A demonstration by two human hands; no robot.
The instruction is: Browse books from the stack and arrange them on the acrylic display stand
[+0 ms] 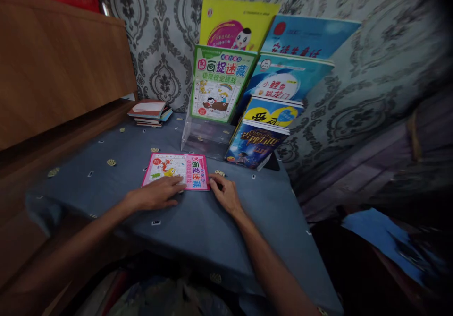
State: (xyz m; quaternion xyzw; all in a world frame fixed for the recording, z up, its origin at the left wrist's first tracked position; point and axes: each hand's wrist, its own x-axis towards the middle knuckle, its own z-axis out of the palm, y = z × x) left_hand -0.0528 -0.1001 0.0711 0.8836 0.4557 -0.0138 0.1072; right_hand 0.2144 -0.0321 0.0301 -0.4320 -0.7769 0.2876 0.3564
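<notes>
A pink picture book lies flat on the blue-grey tablecloth, turned sideways to me. My left hand rests on its near edge with the fingers stretched flat over the cover. My right hand touches the book's near right corner, fingers curled at the edge. Behind the book stands a clear acrylic rack holding a green book upright.
More books fill the rack: a yellow one, blue ones, a dark cover in front. A small stack of books lies at the back left. A wooden board rises at left; patterned wallpaper stands behind.
</notes>
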